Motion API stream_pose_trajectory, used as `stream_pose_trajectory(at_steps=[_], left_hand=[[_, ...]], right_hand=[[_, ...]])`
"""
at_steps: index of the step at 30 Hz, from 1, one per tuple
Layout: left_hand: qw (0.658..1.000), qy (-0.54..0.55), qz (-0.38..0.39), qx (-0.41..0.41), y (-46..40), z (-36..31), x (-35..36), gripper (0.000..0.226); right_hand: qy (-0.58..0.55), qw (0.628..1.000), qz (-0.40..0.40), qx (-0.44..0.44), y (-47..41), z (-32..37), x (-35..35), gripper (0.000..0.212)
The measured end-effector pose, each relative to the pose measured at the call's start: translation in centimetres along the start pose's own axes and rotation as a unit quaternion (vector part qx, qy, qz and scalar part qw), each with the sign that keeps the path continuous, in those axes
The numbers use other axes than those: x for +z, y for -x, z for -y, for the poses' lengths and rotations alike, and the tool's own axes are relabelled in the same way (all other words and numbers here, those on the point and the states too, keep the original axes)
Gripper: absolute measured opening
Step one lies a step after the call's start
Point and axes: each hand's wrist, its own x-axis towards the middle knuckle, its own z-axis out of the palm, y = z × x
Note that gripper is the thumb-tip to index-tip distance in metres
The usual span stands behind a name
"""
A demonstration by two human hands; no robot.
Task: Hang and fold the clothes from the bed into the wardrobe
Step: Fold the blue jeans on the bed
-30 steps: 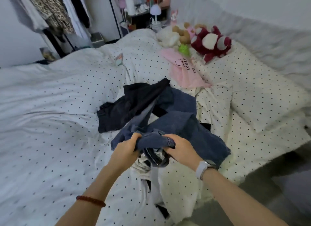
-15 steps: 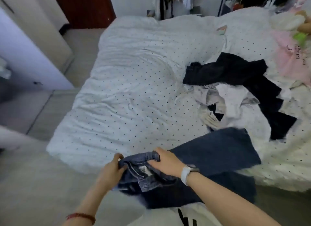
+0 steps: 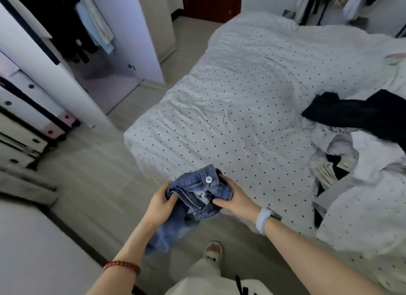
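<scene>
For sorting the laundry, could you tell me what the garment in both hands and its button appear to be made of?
The jeans look like washed blue denim, with visible seams and faded patches. Their button looks like shiny silver metal, as do the zip teeth, though plated plastic can't be excluded.

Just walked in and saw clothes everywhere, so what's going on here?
A person is sorting laundry off the bed. Both hands, left and right, grip the waistband of a pair of jeans, held off the mattress with the legs hanging toward the floor. A pile of clothes lies on the bed; the wardrobe stands open.
</scene>
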Motion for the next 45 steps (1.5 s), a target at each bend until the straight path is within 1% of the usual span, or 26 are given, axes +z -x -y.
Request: stream_pose_trajectory(at_steps=[2, 3, 5, 7, 8, 10, 11, 12, 15, 16, 19, 22, 25, 27, 29, 30, 32, 34, 35, 36, 37, 38, 39, 40, 42, 45], left_hand=[[0.999, 0.028, 0.028, 0.037, 0.0, -2.1, 0.8, 0.031], [0.997, 0.048, 0.039, 0.051, -0.1, -3.0, 1.0, 0.031], [0.993, 0.079, 0.054, 0.067, -0.5, -4.9, 1.0, 0.030], [0.989, 0.117, 0.063, 0.070, -1.3, -6.5, 0.7, 0.029], [0.986, 0.139, 0.065, 0.064, -1.7, -7.0, 0.6, 0.029], [0.977, 0.196, 0.064, 0.051, -2.6, -8.0, 0.2, 0.029], [0.971, 0.226, 0.064, 0.043, -3.2, -8.5, 0.0, 0.028], [0.964, 0.255, 0.065, 0.033, -3.7, -8.7, -0.1, 0.029], [0.940, 0.332, 0.077, -0.005, -5.2, -9.2, -0.8, 0.031], [0.936, 0.343, 0.080, -0.019, -5.7, -9.0, -0.9, 0.030], [0.923, 0.370, 0.088, -0.056, -6.9, -8.2, -1.2, 0.024], [0.911, 0.396, 0.079, -0.087, -8.4, -6.9, -1.0, 0.024], [0.917, 0.376, 0.107, -0.080, -10.0, -6.0, -0.3, 0.030], [0.930, 0.312, 0.179, -0.078, -10.6, -5.8, 0.3, 0.037], [0.931, 0.187, 0.299, -0.092, -11.2, -6.0, 0.8, 0.042], [0.921, 0.117, 0.357, -0.105, -11.5, -6.1, 1.0, 0.046], [0.897, -0.008, 0.428, -0.115, -12.6, -6.3, 1.7, 0.061], [0.903, -0.091, 0.410, -0.090, -14.1, -6.6, 2.9, 0.075], [0.919, -0.123, 0.369, -0.065, -15.1, -6.7, 3.7, 0.089], [0.936, -0.150, 0.317, -0.028, -16.0, -6.9, 4.4, 0.111], [0.945, -0.173, 0.277, 0.022, -16.9, -7.1, 5.1, 0.132], [0.940, -0.209, 0.257, 0.085, -17.9, -7.3, 5.9, 0.145], [0.921, -0.260, 0.249, 0.151, -18.7, -7.7, 6.6, 0.150], [0.887, -0.319, 0.254, 0.216, -19.5, -8.3, 7.3, 0.148], [0.797, -0.422, 0.282, 0.328, -20.6, -10.8, 9.1, 0.140], [0.668, -0.498, 0.329, 0.445, -20.3, -16.2, 12.6, 0.136]], right_hand=[[-0.046, 0.998, -0.040, 0.004, 1.1, 0.0, -1.9, 0.043], [-0.074, 0.996, -0.056, 0.003, 1.5, 0.0, -2.9, 0.039], [-0.163, 0.983, -0.066, 0.046, 2.1, 0.2, -4.6, 0.053], [-0.282, 0.952, -0.051, 0.107, 1.9, 0.4, -6.0, 0.071], [-0.350, 0.928, -0.048, 0.116, 1.7, 0.7, -6.5, 0.071], [-0.462, 0.877, -0.084, 0.096, 1.0, 1.8, -7.7, 0.065], [-0.484, 0.864, -0.107, 0.087, 0.7, 2.7, -8.3, 0.063], [-0.473, 0.867, -0.128, 0.088, 0.5, 3.2, -8.7, 0.062], [-0.307, 0.936, -0.141, 0.094, -0.7, 4.8, -9.0, 0.066], [-0.278, 0.946, -0.138, 0.092, -1.1, 5.0, -9.1, 0.065], [-0.244, 0.959, -0.134, 0.057, -2.2, 6.0, -9.5, 0.049], [-0.159, 0.978, -0.136, 0.012, -2.7, 6.6, -10.0, 0.029], [-0.073, 0.975, -0.210, -0.024, -2.8, 7.2, -10.8, 0.012], [-0.012, 0.956, -0.287, -0.049, -2.7, 7.6, -11.9, 0.009], [0.088, 0.937, -0.331, -0.069, -2.3, 7.9, -13.1, 0.012], [0.142, 0.929, -0.332, -0.077, -1.9, 7.9, -13.5, 0.014], [0.210, 0.922, -0.313, -0.083, -0.8, 7.2, -13.9, 0.016], [0.229, 0.927, -0.288, -0.070, 0.8, 6.4, -14.2, 0.016], [0.239, 0.928, -0.278, -0.061, 1.7, 6.1, -14.5, 0.016], [0.254, 0.928, -0.269, -0.056, 2.5, 5.9, -14.8, 0.015], [0.270, 0.925, -0.260, -0.059, 3.3, 5.7, -15.0, 0.015], [0.286, 0.922, -0.254, -0.064, 4.1, 5.5, -15.3, 0.015], [0.302, 0.918, -0.247, -0.070, 4.7, 5.4, -15.4, 0.016], [0.319, 0.915, -0.239, -0.067, 5.3, 5.3, -15.6, 0.017], [0.352, 0.908, -0.222, -0.048, 6.6, 5.1, -15.8, 0.021], [0.417, 0.886, -0.200, -0.024, 8.6, 4.8, -15.8, 0.030]])
